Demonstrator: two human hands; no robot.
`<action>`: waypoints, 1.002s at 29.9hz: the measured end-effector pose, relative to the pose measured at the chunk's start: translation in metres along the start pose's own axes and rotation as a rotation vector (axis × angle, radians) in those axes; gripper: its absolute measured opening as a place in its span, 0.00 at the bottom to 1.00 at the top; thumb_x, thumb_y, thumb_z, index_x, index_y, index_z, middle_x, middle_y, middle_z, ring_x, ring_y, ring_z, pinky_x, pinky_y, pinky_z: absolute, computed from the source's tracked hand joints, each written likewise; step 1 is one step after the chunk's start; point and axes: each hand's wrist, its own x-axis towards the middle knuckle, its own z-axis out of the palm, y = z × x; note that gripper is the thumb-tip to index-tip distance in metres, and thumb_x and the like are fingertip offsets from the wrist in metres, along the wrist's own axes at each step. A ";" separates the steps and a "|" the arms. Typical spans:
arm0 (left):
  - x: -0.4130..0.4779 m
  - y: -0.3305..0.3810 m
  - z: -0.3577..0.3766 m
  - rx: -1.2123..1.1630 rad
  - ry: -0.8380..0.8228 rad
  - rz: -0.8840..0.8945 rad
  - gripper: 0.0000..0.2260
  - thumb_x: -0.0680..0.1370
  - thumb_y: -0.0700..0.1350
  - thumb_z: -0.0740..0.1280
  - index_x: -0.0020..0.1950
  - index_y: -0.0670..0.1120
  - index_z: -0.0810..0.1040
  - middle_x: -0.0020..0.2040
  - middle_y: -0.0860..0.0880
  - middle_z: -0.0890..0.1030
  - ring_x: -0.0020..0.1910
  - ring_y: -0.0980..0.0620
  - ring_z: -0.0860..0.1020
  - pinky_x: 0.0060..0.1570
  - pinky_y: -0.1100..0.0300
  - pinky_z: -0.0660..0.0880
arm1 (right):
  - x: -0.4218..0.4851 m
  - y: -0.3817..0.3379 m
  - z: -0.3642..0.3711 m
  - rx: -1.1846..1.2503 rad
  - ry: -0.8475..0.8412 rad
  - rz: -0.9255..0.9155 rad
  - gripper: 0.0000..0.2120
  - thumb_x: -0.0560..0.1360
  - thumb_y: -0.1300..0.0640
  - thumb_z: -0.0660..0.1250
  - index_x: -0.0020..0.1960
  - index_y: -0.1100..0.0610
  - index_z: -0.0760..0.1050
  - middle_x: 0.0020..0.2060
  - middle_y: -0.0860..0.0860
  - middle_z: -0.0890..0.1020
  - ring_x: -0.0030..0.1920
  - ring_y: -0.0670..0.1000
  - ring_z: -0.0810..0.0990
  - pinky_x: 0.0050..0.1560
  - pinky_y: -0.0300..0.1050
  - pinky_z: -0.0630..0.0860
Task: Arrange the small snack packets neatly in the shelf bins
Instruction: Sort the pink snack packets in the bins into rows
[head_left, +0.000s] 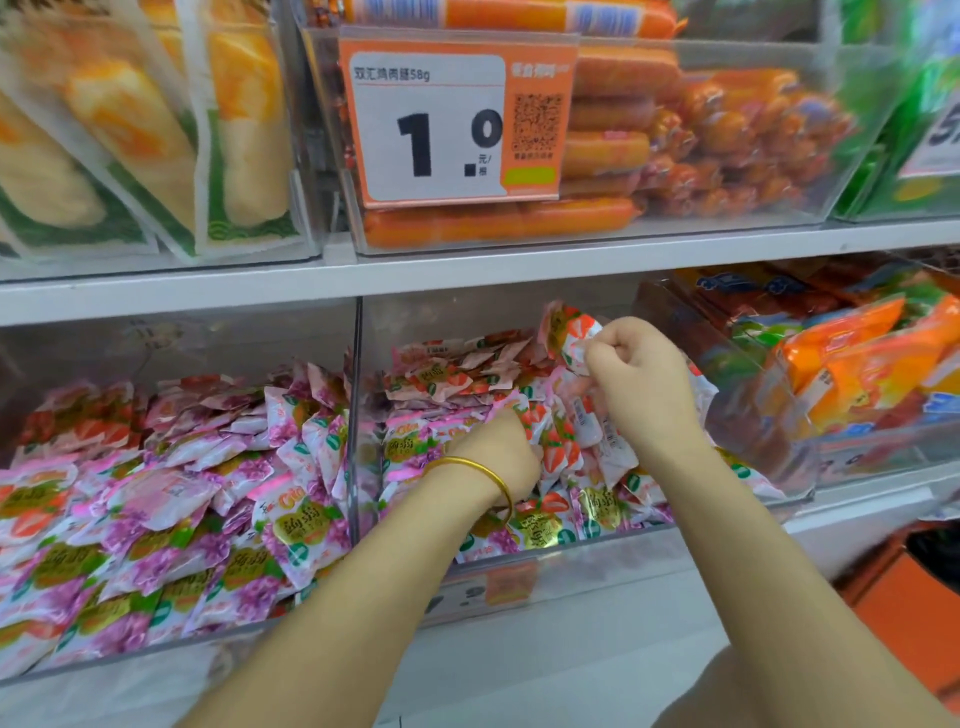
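Closest to me, a gold bangle sits round my left wrist. Just past it my left hand bends down into the heap of strawberry packets in the middle bin. Its fingers are buried among the wrappers, so I cannot tell whether they grip anything.

A little higher and to the right, my right hand has its fingers curled. Thumb and forefinger pinch the edge of the lifted packet, which is raised above the pile toward the back of the bin. More packets stand on edge just beneath that hand.

Beside this bin on the left, behind a clear divider, the left bin holds purple-flowered packets lying loosely in a heap. On the right, a tilted clear bin holds orange packets.

Above the white shelf board, a clear bin is stacked with orange sausages. An orange price tag reading 1.0 hangs on its front. Left of it stand yellow and green packages.
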 end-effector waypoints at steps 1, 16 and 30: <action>0.000 0.001 -0.001 -0.079 0.012 -0.003 0.21 0.81 0.47 0.58 0.71 0.41 0.60 0.58 0.41 0.76 0.53 0.44 0.76 0.50 0.54 0.72 | -0.001 -0.001 0.001 0.078 -0.033 0.064 0.09 0.76 0.63 0.57 0.37 0.58 0.66 0.29 0.56 0.79 0.30 0.49 0.79 0.26 0.36 0.69; 0.015 -0.007 -0.004 -0.944 0.073 -0.224 0.10 0.69 0.29 0.61 0.48 0.39 0.74 0.37 0.44 0.69 0.30 0.50 0.66 0.39 0.60 0.69 | -0.004 -0.009 -0.007 0.754 -0.213 0.431 0.11 0.78 0.69 0.55 0.39 0.59 0.63 0.42 0.63 0.75 0.35 0.59 0.85 0.35 0.48 0.83; 0.013 -0.003 0.006 -0.897 0.106 -0.067 0.33 0.69 0.28 0.67 0.71 0.45 0.62 0.40 0.42 0.74 0.31 0.49 0.74 0.23 0.65 0.71 | -0.010 -0.005 -0.014 0.812 -0.137 0.442 0.11 0.74 0.73 0.60 0.39 0.59 0.69 0.32 0.56 0.75 0.29 0.49 0.79 0.29 0.38 0.78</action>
